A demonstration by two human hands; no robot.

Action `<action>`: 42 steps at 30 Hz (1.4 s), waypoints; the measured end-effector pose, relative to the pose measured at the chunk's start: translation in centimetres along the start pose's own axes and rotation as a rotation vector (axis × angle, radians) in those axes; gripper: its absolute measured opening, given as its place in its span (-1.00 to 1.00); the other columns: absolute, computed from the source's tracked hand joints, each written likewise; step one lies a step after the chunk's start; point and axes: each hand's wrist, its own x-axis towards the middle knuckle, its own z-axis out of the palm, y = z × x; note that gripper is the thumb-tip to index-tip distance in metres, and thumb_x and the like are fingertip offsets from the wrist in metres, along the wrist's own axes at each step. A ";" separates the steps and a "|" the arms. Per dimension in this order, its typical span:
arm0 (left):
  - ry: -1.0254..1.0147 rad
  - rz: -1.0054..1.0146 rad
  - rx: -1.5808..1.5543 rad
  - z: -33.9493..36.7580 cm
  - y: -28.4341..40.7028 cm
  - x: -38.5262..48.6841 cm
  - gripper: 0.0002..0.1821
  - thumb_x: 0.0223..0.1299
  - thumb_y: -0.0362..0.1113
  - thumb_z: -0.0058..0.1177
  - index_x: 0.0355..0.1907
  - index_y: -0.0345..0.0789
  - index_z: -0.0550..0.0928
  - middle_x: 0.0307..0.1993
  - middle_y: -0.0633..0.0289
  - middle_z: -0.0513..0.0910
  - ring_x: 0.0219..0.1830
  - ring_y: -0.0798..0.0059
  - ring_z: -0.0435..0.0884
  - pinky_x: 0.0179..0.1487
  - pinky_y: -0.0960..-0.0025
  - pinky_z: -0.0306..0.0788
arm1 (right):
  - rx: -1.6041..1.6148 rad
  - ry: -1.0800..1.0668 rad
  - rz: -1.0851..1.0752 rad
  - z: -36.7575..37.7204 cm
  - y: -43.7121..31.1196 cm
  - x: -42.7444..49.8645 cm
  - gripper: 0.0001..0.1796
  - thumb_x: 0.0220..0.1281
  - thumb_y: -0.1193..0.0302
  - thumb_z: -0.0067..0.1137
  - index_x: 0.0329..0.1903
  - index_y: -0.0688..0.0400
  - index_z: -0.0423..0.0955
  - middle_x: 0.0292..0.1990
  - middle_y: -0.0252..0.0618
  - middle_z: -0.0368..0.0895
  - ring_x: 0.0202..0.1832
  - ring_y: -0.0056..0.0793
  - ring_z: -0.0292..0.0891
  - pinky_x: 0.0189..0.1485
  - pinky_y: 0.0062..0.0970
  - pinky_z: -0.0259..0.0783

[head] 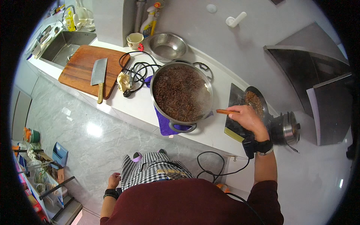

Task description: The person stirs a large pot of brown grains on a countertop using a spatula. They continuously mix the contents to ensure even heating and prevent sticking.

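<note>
My right hand [244, 116] grips a wooden handle [224, 111] above the black cooktop [234, 95]. The hand hides where that handle leads, so I cannot tell whether it belongs to the pan or a separate utensil. Just beyond lies a dark wok-like pan [264, 98] holding light brown grains or crumbs [253, 100]. To the left, a wide metal pot [153, 98] full of dark brown granules [180, 92] gives off steam. Under it lies a purple cloth [166, 123]. My left hand [114, 180] hangs low beside the checked apron [152, 168], seemingly with nothing in it.
A cleaver [99, 74] rests on a wooden cutting board [80, 67] near the sink [76, 38]. Black cable [137, 67], a steel colander [168, 46] and a cup [135, 40] stand behind. A lidded pot [289, 129] is at right, below the range hood [309, 64]. Another cable [211, 153] hangs from my right wrist.
</note>
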 end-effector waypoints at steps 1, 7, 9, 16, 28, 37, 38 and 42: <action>0.002 0.008 0.005 -0.1 0.1 0.0 -0.66 0.11 -0.42 0.07 -0.02 -0.44 0.62 -0.32 0.04 0.73 -0.28 0.37 0.72 -0.17 0.35 0.55 | -0.029 0.005 -0.019 0.5 -0.4 0.0 -0.62 0.18 0.27 0.18 0.05 0.06 0.62 -0.25 0.03 0.70 -0.22 -0.10 0.65 -0.10 -0.29 0.51; -0.003 -0.013 -0.021 -0.5 -0.2 0.4 -0.66 0.13 -0.42 0.06 -0.01 -0.46 0.61 -0.30 0.03 0.73 -0.28 0.35 0.72 -0.17 0.34 0.56 | -0.004 0.216 -0.102 3.8 -2.9 3.1 -0.64 0.23 0.25 0.16 0.06 0.03 0.62 -0.17 0.04 0.68 -0.13 0.04 0.62 -0.04 -0.18 0.51; 0.000 -0.018 -0.055 -0.7 -0.2 0.2 -0.66 0.14 -0.42 0.06 -0.01 -0.46 0.61 -0.30 0.01 0.73 -0.29 0.35 0.72 -0.17 0.34 0.56 | 0.022 0.277 -0.142 3.9 -3.2 4.7 -0.63 0.26 0.25 0.14 0.09 0.05 0.60 -0.17 0.05 0.68 -0.12 0.06 0.62 -0.05 -0.14 0.50; -0.003 0.008 -0.047 -1.0 -0.3 -0.8 -0.66 0.15 -0.42 0.06 -0.01 -0.47 0.61 -0.29 0.00 0.72 -0.29 0.35 0.72 -0.17 0.35 0.57 | -0.007 0.455 -0.208 6.5 -5.0 11.6 -0.63 0.26 0.26 0.16 0.10 0.01 0.59 -0.14 0.01 0.68 -0.12 0.06 0.62 -0.04 -0.12 0.52; -0.034 -0.041 -0.003 -0.4 -0.5 -0.4 -0.66 0.15 -0.41 0.07 0.00 -0.45 0.61 -0.26 0.02 0.73 -0.27 0.35 0.73 -0.15 0.35 0.56 | -0.013 0.294 -0.222 3.0 -1.0 0.3 -0.64 0.23 0.30 0.17 0.08 0.02 0.61 -0.19 0.04 0.68 -0.16 0.01 0.62 -0.09 -0.15 0.51; -0.009 0.021 -0.007 -0.5 0.2 0.4 -0.66 0.16 -0.40 0.06 0.00 -0.45 0.60 -0.27 0.01 0.73 -0.26 0.33 0.72 -0.14 0.34 0.56 | -0.058 0.248 -0.250 6.9 -2.8 0.9 -0.60 0.20 0.31 0.23 0.11 0.05 0.59 -0.23 0.01 0.68 -0.20 0.00 0.61 -0.11 -0.21 0.50; -0.008 0.011 -0.030 -0.5 0.3 0.4 -0.66 0.16 -0.40 0.06 0.00 -0.45 0.60 -0.27 0.01 0.73 -0.26 0.33 0.72 -0.13 0.34 0.56 | -0.026 0.282 -0.256 7.4 -3.3 2.0 -0.60 0.20 0.31 0.22 0.12 0.06 0.59 -0.24 0.01 0.68 -0.20 0.00 0.60 -0.11 -0.20 0.49; 0.021 -0.010 -0.097 -0.6 0.1 0.2 -0.66 0.15 -0.41 0.07 0.00 -0.45 0.61 -0.27 0.01 0.73 -0.26 0.34 0.72 -0.14 0.33 0.56 | 0.031 0.392 -0.284 7.6 -5.0 5.5 -0.60 0.21 0.31 0.20 0.12 0.07 0.58 -0.21 0.04 0.68 -0.18 0.02 0.61 -0.10 -0.20 0.49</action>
